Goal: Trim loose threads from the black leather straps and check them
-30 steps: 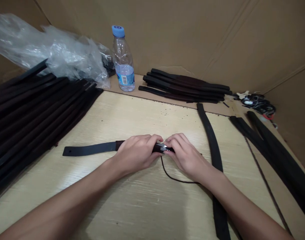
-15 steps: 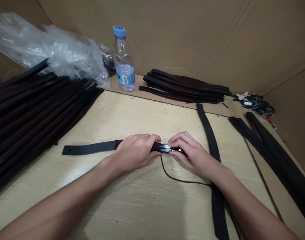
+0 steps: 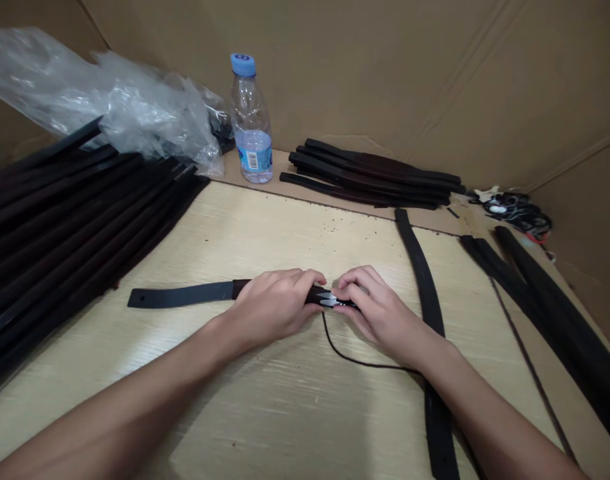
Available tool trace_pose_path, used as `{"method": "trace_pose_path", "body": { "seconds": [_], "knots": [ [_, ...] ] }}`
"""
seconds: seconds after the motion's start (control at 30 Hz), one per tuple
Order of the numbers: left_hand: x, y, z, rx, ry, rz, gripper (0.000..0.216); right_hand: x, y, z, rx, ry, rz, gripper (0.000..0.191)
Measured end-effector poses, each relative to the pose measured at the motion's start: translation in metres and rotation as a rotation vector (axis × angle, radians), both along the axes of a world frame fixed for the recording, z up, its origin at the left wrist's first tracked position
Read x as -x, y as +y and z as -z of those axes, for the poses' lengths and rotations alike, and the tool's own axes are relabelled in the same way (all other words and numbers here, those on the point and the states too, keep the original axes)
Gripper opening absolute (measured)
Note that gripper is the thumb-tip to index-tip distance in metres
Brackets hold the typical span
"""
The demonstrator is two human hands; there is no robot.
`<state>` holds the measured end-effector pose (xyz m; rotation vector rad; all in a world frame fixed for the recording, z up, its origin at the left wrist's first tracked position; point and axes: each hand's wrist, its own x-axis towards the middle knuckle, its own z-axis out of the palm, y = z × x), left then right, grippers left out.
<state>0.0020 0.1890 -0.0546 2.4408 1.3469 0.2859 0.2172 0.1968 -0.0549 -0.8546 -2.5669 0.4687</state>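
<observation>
A flat black strip (image 3: 182,295), its middle wrapped in dark brown cord, lies crosswise on the table. My left hand (image 3: 277,300) is closed around the wrapped part, thumb and fingers near its right end. In my right hand (image 3: 377,303) is a small pair of thread snips (image 3: 329,299), pinched between thumb and fingers. Their pale pointed blades face left, lying against the wrapped part beside my left fingertips. From below the blades a thin dark cord (image 3: 355,363) curves down and right, passing under my right forearm. The strip's right end is hidden by my right hand.
One black strip (image 3: 421,273) lies lengthwise under my right forearm. Wrapped strips (image 3: 85,233) are piled left, others (image 3: 365,170) at the back, more black strips (image 3: 545,313) right. A water bottle (image 3: 255,133) stands by crumpled plastic (image 3: 149,113); tangled cords (image 3: 517,210) lie far right.
The snips in my right hand have moved slightly left, closer to my left fingertips. My left hand keeps its hold on the strip. The whole view has shifted a little.
</observation>
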Motion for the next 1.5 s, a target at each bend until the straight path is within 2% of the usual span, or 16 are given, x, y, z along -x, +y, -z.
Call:
{"method": "trace_pose_path", "body": {
  "seconds": [0.27, 0.8, 1.07, 1.23, 1.5],
  "knots": [
    [0.002, 0.002, -0.004, -0.005, 0.004, 0.037, 0.030, -0.006, 0.003, 0.000, 0.042, 0.035, 0.005, 0.008],
    [0.000, 0.001, 0.000, -0.017, 0.005, 0.011, 0.031, 0.004, -0.002, 0.003, -0.019, -0.012, 0.034, 0.012],
    [0.002, 0.000, -0.001, -0.011, -0.005, 0.039, 0.029, -0.001, 0.000, -0.002, 0.091, 0.020, 0.053, 0.006],
    [0.000, 0.000, -0.004, -0.003, 0.006, 0.046, 0.031, -0.002, -0.001, -0.003, 0.096, 0.043, 0.074, 0.007],
    [-0.003, -0.003, -0.007, -0.001, 0.004, 0.031, 0.032, 0.004, -0.005, 0.005, 0.126, 0.044, 0.070, 0.010]
  ]
}}
